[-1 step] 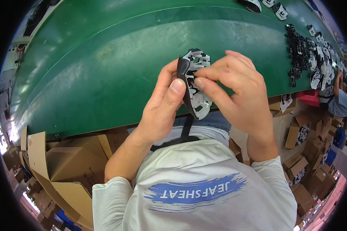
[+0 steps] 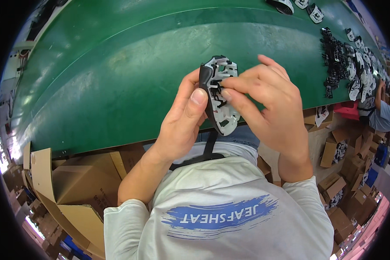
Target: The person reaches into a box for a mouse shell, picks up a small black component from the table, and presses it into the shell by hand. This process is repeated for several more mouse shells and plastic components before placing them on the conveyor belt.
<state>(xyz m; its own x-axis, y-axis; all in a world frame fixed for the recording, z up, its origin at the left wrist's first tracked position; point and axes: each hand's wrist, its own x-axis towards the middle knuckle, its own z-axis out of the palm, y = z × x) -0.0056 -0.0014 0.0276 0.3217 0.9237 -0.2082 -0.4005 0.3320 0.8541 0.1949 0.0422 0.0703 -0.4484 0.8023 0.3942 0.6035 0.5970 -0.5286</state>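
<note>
My left hand [image 2: 182,115] grips a long oval plastic shell [image 2: 229,113], black outside and white inside, its hollow side facing right. The thumb presses on the black outer wall [image 2: 206,76]; the other fingers are mostly hidden behind it. White ribs and small black pieces [image 2: 219,89] show inside the hollow. My right hand [image 2: 268,97] reaches in from the right, thumb and index finger pinched together at the black pieces in the middle of the shell. What lies between those fingertips is too small to make out. The shell is held up near the table's front edge.
A green table [image 2: 130,78] stretches ahead. At its right lie a heap of black parts [image 2: 331,60] and many white shells [image 2: 362,69]. An open cardboard box [image 2: 86,177] stands at lower left; more boxes [image 2: 333,151] fill the right floor, near another person [image 2: 382,115].
My right hand has shifted slightly to the right, its little finger raised a bit more. The shell has turned slightly, showing a little more of its inside.
</note>
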